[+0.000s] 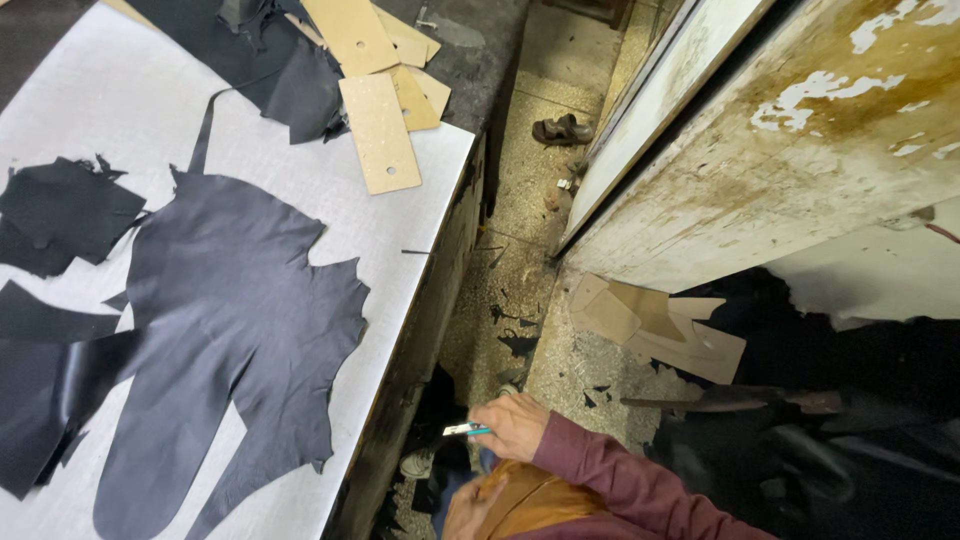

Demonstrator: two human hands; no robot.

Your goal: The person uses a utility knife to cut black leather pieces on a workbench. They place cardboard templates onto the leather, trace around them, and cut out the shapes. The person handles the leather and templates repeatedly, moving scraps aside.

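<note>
My right hand (512, 425), in a maroon sleeve, reaches down beside the table's edge and is closed on a small teal and white tool (465, 430). Below it my left hand (466, 508) is only partly in view at the bottom edge, touching a brown-orange piece of cloth or bag (525, 500); I cannot tell whether it grips it. A large dark leather hide (235, 330) lies flat on the white table (400, 210) to the left of both hands, untouched.
Smaller dark leather scraps (60, 215) lie at the table's left. Tan cardboard patterns (380, 130) sit at its far end. More patterns (655, 325) lean on the floor by a peeling white panel (760, 170). A sandal (562, 130) and dark offcuts lie in the narrow aisle.
</note>
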